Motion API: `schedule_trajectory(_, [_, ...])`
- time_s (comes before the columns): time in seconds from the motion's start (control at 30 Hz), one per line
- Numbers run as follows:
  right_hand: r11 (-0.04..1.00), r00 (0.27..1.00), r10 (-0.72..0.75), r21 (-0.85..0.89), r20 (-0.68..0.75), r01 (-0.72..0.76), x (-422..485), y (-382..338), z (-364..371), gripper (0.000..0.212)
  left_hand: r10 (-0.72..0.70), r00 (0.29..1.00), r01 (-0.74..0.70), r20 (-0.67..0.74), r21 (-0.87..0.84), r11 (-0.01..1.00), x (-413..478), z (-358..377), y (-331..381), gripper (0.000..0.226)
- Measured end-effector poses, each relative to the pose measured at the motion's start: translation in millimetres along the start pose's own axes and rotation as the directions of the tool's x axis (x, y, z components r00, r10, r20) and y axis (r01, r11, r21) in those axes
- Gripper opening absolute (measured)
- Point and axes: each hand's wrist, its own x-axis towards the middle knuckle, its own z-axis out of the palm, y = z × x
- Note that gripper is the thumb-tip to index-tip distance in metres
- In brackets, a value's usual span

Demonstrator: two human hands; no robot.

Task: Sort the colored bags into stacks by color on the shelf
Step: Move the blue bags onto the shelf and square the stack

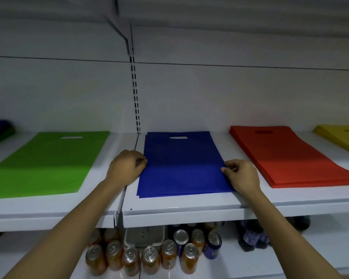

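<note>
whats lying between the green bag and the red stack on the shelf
In the head view, the blue stack lies between them, the left hand pinching its left edge and the right hand its right edge.

Both bare forearms extended forward; left hand (127, 166) and right hand (241, 174), fingers curled, pinch opposite side edges of the blue bag (179, 162).

White metal shop shelving fills view. Middle shelf (189, 206) in two boards, seam running back to slotted upright (136, 101). Pale back panel (220, 93) behind, thin horizontal joint line across it. Upper shelf underside (210, 9) overhead, on angled bracket (119, 31). Lower shelf (240, 264) beneath: orange drink cans (149, 256) upright near front edge, grey plastic container (144, 235) behind them, dark bottles (250, 236) to right. Light dim, even; soft shadows.
</note>
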Motion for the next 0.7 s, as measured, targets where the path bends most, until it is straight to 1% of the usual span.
schedule_trajectory(0.13, [1.000, 1.000, -0.011, -0.010, 0.007, 0.012, -0.4, -3.0, -0.2, 0.022, -0.047, 0.998, 0.049, 0.028, -0.060, 0.997, -1.4, -3.4, 6.2, 0.023])
schedule_trajectory(0.2, [1.000, 1.000, -0.015, -0.006, 0.005, 0.015, -1.7, -4.6, -0.4, 0.022, -0.054, 0.998, 0.056, 0.031, -0.078, 0.995, -4.4, -5.0, 8.9, 0.023])
schedule_trajectory(0.33, [1.000, 1.000, -0.006, 0.026, 0.002, 0.006, -4.3, -5.8, 0.0, 0.023, -0.028, 0.999, 0.031, 0.045, -0.061, 0.998, -9.4, -7.5, 12.0, 0.025])
schedule_trajectory(0.4, [0.999, 1.000, 0.017, 0.041, 0.023, -0.018, -2.9, -6.4, -2.4, 0.025, -0.041, 0.999, 0.042, 0.029, -0.048, 0.998, -11.6, -9.5, 14.5, 0.024])
schedule_trajectory(0.47, [0.998, 0.998, 0.047, 0.033, 0.047, -0.049, -0.6, -10.9, -7.7, 0.031, -0.064, 0.998, 0.064, -0.018, -0.022, 0.998, -16.3, -12.4, 17.8, 0.022])
schedule_trajectory(0.53, [0.996, 0.999, -0.003, -0.092, 0.037, 0.006, 1.8, -19.3, -12.3, 0.039, -0.082, 0.994, 0.084, -0.066, 0.034, 0.996, -22.5, -19.4, 21.2, 0.022])
schedule_trajectory(0.6, [0.967, 0.992, -0.122, -0.223, 0.014, 0.122, 1.3, -33.4, -12.0, 0.041, -0.079, 0.993, 0.091, -0.089, 0.131, 0.987, -28.6, -31.9, 23.2, 0.022])
schedule_trajectory(0.7, [0.917, 0.963, -0.263, -0.295, 0.056, 0.268, -2.4, -66.3, -1.3, 0.042, -0.103, 0.990, 0.126, -0.096, 0.284, 0.951, -35.4, -59.4, 22.0, 0.027])
